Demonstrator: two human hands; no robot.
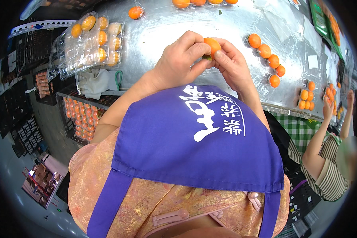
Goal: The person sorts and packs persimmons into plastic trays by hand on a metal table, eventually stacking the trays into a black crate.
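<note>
Both hands meet over the metal table (154, 38), close to its near edge, around one orange persimmon-like fruit (211, 47). My left hand (181, 58) pinches its lower left side, where a bit of green calyx shows. Fingers and thumb of my right hand (232, 59) grip the fruit from the right. A clear plastic tray lies partly hidden under the hands. To the right, several orange fruits (264, 51) stand in a curved row on clear plastic. One more fruit (135, 12) sits at the upper left.
Stacked clear clamshell packs (86, 44) of fruit stand at the table's left, above a pale glove (92, 81). Below is a crate of fruit (81, 116). A co-worker's arms (318, 136) reach in at the right, near packed fruit (307, 96). A green scale (319, 19) is at the upper right.
</note>
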